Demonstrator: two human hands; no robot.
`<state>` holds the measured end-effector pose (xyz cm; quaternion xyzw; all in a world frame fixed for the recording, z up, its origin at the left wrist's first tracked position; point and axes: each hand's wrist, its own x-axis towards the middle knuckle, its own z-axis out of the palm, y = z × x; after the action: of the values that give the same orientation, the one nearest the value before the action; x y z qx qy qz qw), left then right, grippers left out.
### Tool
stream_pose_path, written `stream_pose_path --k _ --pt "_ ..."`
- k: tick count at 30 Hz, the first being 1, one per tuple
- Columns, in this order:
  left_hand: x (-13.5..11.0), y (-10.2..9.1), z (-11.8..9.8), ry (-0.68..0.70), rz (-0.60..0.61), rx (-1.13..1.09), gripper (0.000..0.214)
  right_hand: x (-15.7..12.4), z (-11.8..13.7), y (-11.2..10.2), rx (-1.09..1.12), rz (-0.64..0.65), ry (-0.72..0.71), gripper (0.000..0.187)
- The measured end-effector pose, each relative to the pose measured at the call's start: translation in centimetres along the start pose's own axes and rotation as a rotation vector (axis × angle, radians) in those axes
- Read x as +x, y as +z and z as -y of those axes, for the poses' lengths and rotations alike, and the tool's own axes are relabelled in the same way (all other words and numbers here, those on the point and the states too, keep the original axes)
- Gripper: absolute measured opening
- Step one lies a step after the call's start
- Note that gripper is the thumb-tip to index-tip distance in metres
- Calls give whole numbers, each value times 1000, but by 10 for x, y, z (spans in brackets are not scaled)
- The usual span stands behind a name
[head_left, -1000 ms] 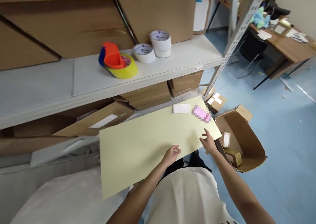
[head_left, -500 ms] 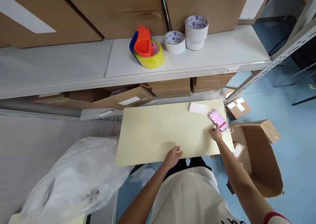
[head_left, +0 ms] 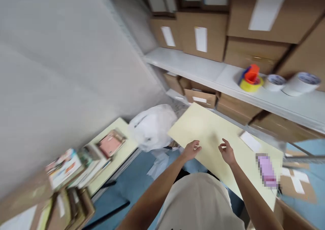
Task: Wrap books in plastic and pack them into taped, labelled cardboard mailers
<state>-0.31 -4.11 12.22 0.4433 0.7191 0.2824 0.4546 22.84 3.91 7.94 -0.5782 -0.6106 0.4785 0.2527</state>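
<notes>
**Q:** What is shown, taken from the largest thing down?

**A:** A white shelf point(head_left: 203, 67) is shown, stacked with cardboard boxes point(head_left: 203, 37). Below it a pale yellow board point(head_left: 203, 128) is laid flat in front of the person. A white plastic bag point(head_left: 152, 127) is seen at the board's far left corner. Toward the board's right end a phone point(head_left: 266, 170) and a small white card point(head_left: 250, 141) are laid, well apart from both hands.

**Q:** How are the hands placed?

**A:** The left hand point(head_left: 191, 148) is held at the board's near edge and the right hand point(head_left: 227, 152) just beside it, over the surface. On both, the fingers are loosely curled and parted, and nothing is gripped. Whether the board is actually touched cannot be told, as the picture is blurred.

**Q:** Which step is judged to be in hand?

**A:** The board is judged to be set in place, with the hands empty between one handling and the next.

**Q:** What would a next move call for?

**A:** If the board is to be shifted, a grip on its near edge by both hands would be needed. It would have to be kept level so that the phone and card are not slid off.
</notes>
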Motion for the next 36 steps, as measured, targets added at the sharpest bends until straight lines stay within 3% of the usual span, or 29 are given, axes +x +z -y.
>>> stream_pose_path --k 6,12,16,21,25,31,36 --pt "-45 -79 67 -44 -227 -94 44 0 63 90 -38 239 -194 55" --pt "-108 -162 142 -86 -372 -181 41 -35 106 207 -72 459 -302 47" --pt "-151 -203 190 -132 -483 -215 41 -59 139 288 -134 613 -374 44" --pt "-194 -234 239 -232 -588 -296 47 -88 181 371 -237 861 -428 41" --pt "-211 -249 265 -295 -694 -406 46 -101 200 415 -305 1017 -445 37" --pt "-220 -269 285 -441 -823 -422 43 -97 212 467 -355 1162 -468 36" --pt "-236 -301 297 -499 -1072 -255 40 -95 235 523 -369 1252 -499 31"
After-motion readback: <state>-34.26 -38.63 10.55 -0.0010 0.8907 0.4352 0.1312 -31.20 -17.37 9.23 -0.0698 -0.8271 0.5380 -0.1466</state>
